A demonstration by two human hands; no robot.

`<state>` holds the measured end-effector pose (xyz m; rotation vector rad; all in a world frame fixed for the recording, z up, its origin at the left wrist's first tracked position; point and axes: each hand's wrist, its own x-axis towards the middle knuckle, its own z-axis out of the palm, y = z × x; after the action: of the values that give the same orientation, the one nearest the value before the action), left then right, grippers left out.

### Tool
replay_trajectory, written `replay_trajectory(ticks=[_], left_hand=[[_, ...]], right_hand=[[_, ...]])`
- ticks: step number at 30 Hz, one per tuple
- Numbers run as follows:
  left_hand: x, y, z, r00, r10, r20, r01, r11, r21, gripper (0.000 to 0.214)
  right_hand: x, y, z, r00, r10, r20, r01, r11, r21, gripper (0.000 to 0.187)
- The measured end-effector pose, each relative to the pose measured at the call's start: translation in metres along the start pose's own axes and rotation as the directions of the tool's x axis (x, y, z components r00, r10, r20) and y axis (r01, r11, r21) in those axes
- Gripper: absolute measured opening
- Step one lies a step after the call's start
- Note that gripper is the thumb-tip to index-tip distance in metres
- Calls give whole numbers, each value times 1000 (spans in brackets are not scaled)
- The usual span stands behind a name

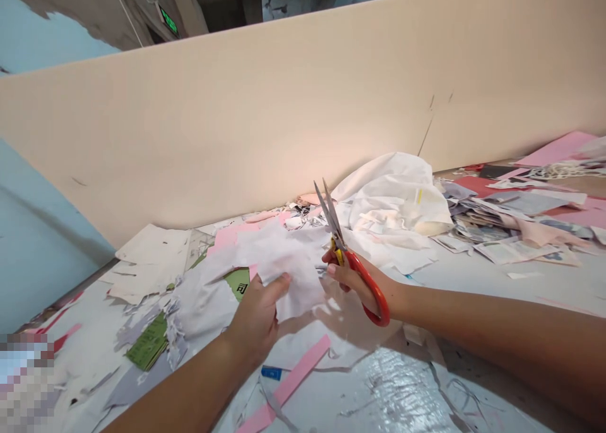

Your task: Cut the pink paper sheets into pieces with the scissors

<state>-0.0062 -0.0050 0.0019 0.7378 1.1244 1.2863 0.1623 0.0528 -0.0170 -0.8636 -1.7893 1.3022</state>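
My left hand (258,313) is closed on a piece of white fabric (284,266), pinching its edge with the thumb on top. My right hand (353,278) grips red-handled scissors (350,256), fingers through the loops. The blades point up and away, slightly parted, just right of the fabric's edge. Both hands hover above a littered white table (473,288).
A crumpled white cloth pile (392,199) lies behind the scissors. Paper and pink scraps (521,225) cover the right side. A pink strip (288,382), green card (149,344) and white sheets (151,256) lie near. A tall beige board (284,105) walls the table's far edge.
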Motion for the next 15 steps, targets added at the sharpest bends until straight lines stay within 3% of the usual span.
replay_trajectory(ticks=[4,8,11,15], left_hand=[[-4,24,0,974,157,-164,-145,986,82,25],[-2,34,-2,941,294,-167,-264,947,180,23],[1,30,-5,893,430,-132,-390,887,249,25],[1,27,-7,839,522,-158,-450,826,338,29]], right_hand=[[-5,-9,-1,991,45,124,-31,993,-114,37],[-13,-26,0,958,44,285,30,968,-250,39],[-14,-29,3,959,31,280,61,948,-312,39],[-11,-23,6,967,50,250,34,947,-321,45]])
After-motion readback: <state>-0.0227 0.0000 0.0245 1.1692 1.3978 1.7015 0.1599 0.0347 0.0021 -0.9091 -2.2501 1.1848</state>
